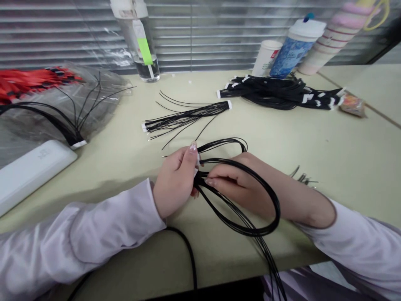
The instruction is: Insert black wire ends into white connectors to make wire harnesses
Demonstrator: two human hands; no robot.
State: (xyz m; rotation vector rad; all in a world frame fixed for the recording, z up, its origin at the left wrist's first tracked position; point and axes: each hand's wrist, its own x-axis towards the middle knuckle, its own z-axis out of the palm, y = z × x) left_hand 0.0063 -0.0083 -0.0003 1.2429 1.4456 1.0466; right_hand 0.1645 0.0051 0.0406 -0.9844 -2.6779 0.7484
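Note:
My left hand (175, 179) is closed on the white connector (196, 171) end of a black wire harness (277, 209), thumb on top. Its wires loop out to the right, and loose strands hang over the table's front edge. Inside the loop, my right hand (247, 190) has thumb and forefinger pinched together at the black wires, close to the connector. Exactly which wire lies between those fingertips is hidden. Just beyond my left hand, a short bundle of black wires (188, 115) with white connectors at its ends lies on the table.
A pile of black harnesses (269, 90) lies at the back right, beside a small packet (353, 105). Bottles, including a clear one (147, 71), stand along the blinds. On the left are a plastic bag (103, 100), red wires (34, 81) and a white case (37, 171).

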